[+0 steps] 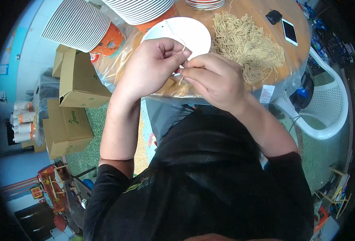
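Observation:
My left hand [155,60] and my right hand [217,78] meet over the near edge of the table. Both are closed, thumbs against fingers, pinching a thin beige cord [170,30]. From the upper left rim of a white round piece [195,34], the cord crosses its pale surface to my fingers. A short end hangs below them. My fingers hide the cord between the two pinches. Whether the white piece is a flat disc or a paper bucket seen from above, I cannot tell. To its right lies a large heap of beige cords [245,48].
Stacked paper buckets [79,24] with white rims and orange sides stand at the table's far left. A phone [290,32] and a small black object [273,17] lie far right. Cardboard boxes [83,78] sit left of the plastic-covered table, a white chair [330,100] right.

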A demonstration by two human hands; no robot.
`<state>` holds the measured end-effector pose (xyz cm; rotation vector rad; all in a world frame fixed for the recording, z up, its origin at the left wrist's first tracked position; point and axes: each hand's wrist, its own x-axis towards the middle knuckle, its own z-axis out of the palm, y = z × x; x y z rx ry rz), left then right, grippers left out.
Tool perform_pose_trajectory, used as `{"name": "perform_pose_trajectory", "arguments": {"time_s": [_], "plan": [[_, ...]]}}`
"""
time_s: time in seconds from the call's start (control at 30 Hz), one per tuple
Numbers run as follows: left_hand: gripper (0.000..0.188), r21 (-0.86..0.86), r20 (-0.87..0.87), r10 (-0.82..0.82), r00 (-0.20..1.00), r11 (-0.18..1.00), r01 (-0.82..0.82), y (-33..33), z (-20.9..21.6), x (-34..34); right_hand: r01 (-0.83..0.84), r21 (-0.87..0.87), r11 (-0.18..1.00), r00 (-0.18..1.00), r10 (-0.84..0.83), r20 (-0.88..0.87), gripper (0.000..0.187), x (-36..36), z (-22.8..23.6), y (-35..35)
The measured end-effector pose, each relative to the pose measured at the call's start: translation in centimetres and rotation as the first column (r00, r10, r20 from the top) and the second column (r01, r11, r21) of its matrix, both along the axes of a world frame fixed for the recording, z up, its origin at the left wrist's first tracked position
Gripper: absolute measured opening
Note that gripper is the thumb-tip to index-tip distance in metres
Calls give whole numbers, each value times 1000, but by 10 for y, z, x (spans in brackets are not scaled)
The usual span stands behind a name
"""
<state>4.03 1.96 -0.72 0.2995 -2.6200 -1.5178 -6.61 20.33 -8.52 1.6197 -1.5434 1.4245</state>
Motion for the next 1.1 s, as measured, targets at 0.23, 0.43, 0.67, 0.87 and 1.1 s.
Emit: {"name": "perform_pose_trajectory", "arguments": {"time_s": [0.23, 0.43, 0.67, 0.87, 1.1], "plan": [[22, -202, 26, 41, 999, 979, -35, 10, 3, 4, -4, 10, 1000, 998, 3, 68, 15, 8, 1, 0], [22, -285, -18, 114, 993, 952, -114, 16, -7, 2, -135, 15, 991, 865, 111, 489, 8, 21, 0, 6], [21, 102, -252, 134, 959, 989, -111, 9, -12, 5, -207, 180, 962, 614, -15, 789, 10, 26, 29, 11], [22, 180, -306, 149, 940, 979, -96, 11, -13, 11, -275, 261, 926, 479, -103, 872, 15, 14, 48, 9], [24, 53, -333, 43, 942, 998, -27, 9, -12, 20, -310, 223, 924, 419, -78, 905, 27, 6, 49, 5]]}}
